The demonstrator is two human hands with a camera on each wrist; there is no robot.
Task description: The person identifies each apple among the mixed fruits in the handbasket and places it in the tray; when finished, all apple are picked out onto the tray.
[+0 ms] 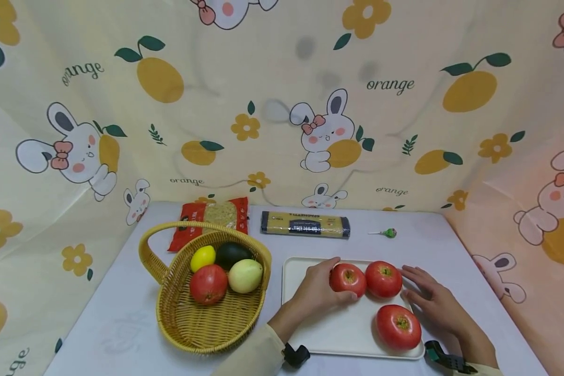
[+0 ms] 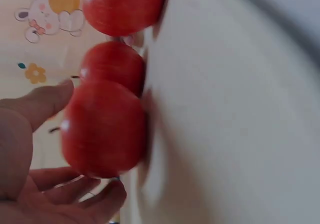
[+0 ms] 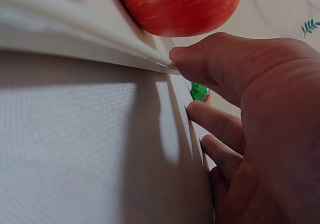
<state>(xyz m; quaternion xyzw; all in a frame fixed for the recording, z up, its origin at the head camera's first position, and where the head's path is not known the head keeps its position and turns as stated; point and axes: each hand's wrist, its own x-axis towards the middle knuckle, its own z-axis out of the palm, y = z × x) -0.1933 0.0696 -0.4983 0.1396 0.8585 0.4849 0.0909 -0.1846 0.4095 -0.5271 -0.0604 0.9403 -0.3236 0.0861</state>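
Observation:
Three red apples sit on a white tray (image 1: 329, 334): a left one (image 1: 348, 281), a back right one (image 1: 384, 279) and a front one (image 1: 398, 327). My left hand (image 1: 317, 287) curves around the left apple, thumb at its near side and fingers at its far side. In the left wrist view that apple (image 2: 104, 129) rests low, between thumb and fingers. Beyond the tray's right edge, my right hand (image 1: 434, 300) lies with its fingers extended and holds nothing. In the right wrist view, its thumb (image 3: 200, 64) is at the tray's rim.
Left of the tray stands a wicker basket (image 1: 207, 334) with a lemon (image 1: 203, 258), a dark oval fruit (image 1: 231, 255), a pale green fruit (image 1: 245, 275) and a round red fruit (image 1: 209, 284). Behind lie a red food packet (image 1: 188, 236), a spaghetti pack (image 1: 305, 224) and a green-wrapped lollipop (image 1: 389, 233).

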